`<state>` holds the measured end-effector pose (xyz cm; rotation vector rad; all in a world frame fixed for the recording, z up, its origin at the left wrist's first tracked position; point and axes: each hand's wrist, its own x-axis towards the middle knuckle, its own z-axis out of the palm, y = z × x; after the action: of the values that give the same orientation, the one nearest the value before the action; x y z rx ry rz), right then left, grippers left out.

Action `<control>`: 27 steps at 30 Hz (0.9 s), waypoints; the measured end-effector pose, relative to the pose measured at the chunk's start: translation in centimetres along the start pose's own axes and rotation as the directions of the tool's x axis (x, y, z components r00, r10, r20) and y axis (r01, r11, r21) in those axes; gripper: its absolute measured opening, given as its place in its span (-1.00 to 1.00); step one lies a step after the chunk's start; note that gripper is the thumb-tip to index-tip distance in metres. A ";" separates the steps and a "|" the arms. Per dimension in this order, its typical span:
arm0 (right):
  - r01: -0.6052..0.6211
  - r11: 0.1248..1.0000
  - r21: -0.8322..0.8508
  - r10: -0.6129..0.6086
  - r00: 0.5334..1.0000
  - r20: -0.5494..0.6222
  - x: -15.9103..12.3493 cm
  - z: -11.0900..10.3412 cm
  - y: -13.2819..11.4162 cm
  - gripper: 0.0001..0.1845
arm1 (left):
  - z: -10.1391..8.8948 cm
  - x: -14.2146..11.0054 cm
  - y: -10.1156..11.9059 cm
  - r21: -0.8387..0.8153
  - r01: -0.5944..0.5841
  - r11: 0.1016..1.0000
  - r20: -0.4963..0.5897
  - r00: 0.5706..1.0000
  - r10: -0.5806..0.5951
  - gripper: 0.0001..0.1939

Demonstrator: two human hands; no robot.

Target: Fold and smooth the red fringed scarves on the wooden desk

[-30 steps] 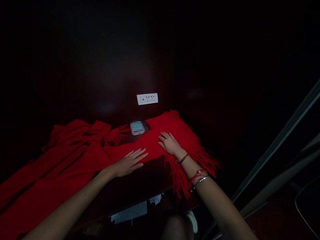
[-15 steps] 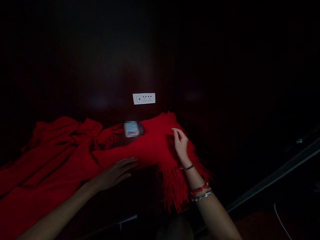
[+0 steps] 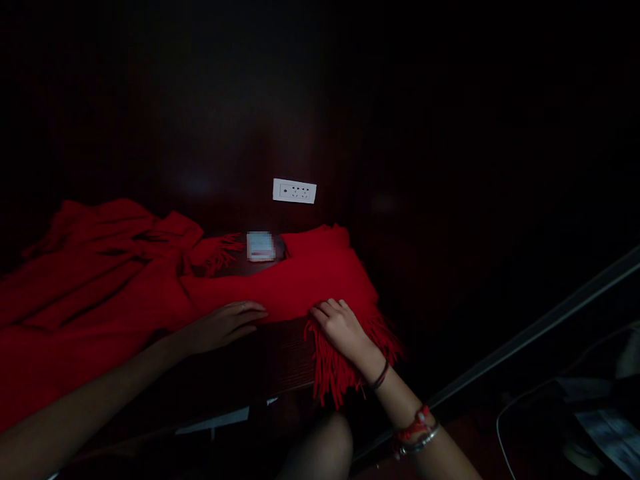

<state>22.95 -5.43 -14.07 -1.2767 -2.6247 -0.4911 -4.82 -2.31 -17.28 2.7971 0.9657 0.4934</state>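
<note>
A red fringed scarf [image 3: 310,287] lies spread over a dark wooden surface, its right part flattened and its fringe [image 3: 333,367] hanging over the near edge. My left hand [image 3: 225,327] rests along the scarf's near edge, fingers stretched out, with a ring on one of them. Farther right, my right hand [image 3: 343,327] lies palm down where the cloth meets the fringe; its fingers are slightly bent and apart on the cloth. The undersides of both hands are hidden. Toward the left the red cloth [image 3: 100,267] is rumpled in loose folds, with another bit of fringe [image 3: 220,253].
A small pale, blurred-out object [image 3: 261,247] sits behind the scarf. On the dark wall above is a white socket plate [image 3: 295,191]. A knee [image 3: 325,440] shows below the surface's edge. At lower right a white cable [image 3: 503,433] runs beside dim items.
My right hand has come down from above the scarf to its near edge by the fringe. My left hand stays by the near edge. The view has shifted slightly.
</note>
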 end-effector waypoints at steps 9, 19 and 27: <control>0.017 0.991 -0.136 -0.010 0.999 0.045 3.4 0.3 -2.6 -0.86 | -0.1 0.1 2.6 0.078 -0.013 0.997 -0.049 0.999 0.017 -0.70; -0.111 0.982 -0.152 0.116 0.993 0.022 3.4 0.7 -3.8 -0.85 | -3.5 7.6 -2.8 0.101 0.253 0.962 -0.142 0.961 -0.238 -0.57; -0.203 0.972 -0.119 0.205 0.979 0.004 3.7 1.2 -6.3 -0.85 | -2.6 11.3 -6.4 -0.450 0.500 0.740 0.264 0.866 -0.425 -0.55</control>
<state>15.67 -5.96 -15.45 -1.5722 -2.4715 -0.6099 -1.03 9.81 -13.47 1.9945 1.2345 0.3893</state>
